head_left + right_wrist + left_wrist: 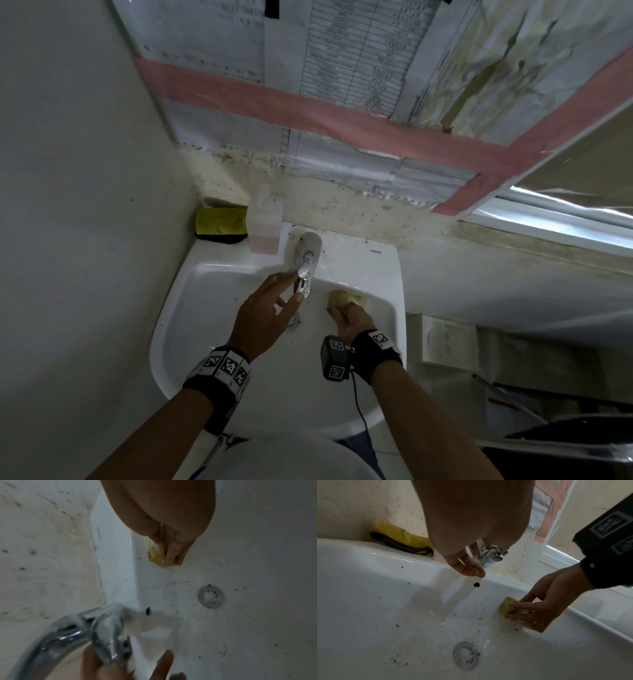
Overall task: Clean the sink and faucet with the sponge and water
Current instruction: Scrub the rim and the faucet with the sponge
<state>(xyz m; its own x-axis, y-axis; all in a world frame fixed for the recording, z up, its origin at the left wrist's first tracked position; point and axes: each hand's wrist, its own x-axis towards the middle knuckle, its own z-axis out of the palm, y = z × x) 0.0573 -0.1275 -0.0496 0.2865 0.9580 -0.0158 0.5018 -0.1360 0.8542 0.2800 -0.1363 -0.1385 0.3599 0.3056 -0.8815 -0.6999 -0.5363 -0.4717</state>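
A white sink (205, 308) carries dark specks across its basin. At the back stands the chrome faucet (306, 263), and my left hand (294, 287) reaches to it with straight fingers (467, 568) that touch the lever's end. My right hand (342, 310) grips a small yellow sponge (346, 297) and presses it on the basin's back right wall. The sponge (506, 605) sits between thumb and fingers, partly hidden by them. Foamy water lies at the drain (465, 655). The overflow hole (476, 584) is just under the faucet (493, 554).
On the back left corner of the sink rim lie a yellow cloth (222, 222) on a dark pad and a translucent soap bottle (263, 226). A stained wall with taped papers (342, 102) rises behind. A window frame (548, 219) is at the right.
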